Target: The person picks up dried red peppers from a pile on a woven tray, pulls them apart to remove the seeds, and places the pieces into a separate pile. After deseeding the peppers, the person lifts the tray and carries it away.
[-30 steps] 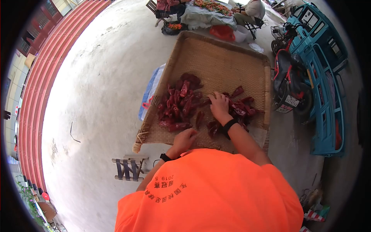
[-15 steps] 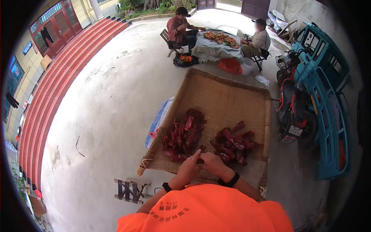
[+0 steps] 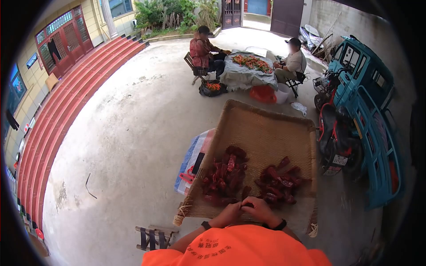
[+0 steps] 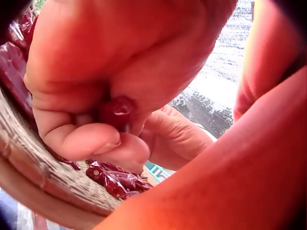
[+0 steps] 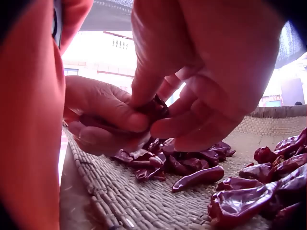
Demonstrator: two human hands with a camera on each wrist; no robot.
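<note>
Red steps [image 3: 66, 115] run along the far left, well apart from the tray [image 3: 266, 128]. A stool [image 3: 153, 239] stands near the tray's near left corner, and a striped bag [image 3: 191, 155] lies at its left edge, with a dark flat object [image 3: 198, 163] on it. Left of the tray's middle sits the left pile [image 3: 225, 177] of wrinkled dark-red peppers.

Over the tray's near edge, the left hand [image 3: 227, 215] has its fingers curled round the held pepper [image 5: 158, 109]. The right hand [image 3: 259, 209], its fingers bent and close together, pinches the pepper's end; the two hands meet there. A loose pepper [image 3: 246, 192] lies between the piles, just beyond the hands. The right pile [image 3: 279, 181] lies right of the tray's middle.

Beyond the tray, two seated people flank a cloth-covered counter [image 3: 244, 80] that bears red, orange and green peppers. Right of the tray stand a motorbike [image 3: 337, 137] and, farther right, a teal truck [image 3: 372, 133].
</note>
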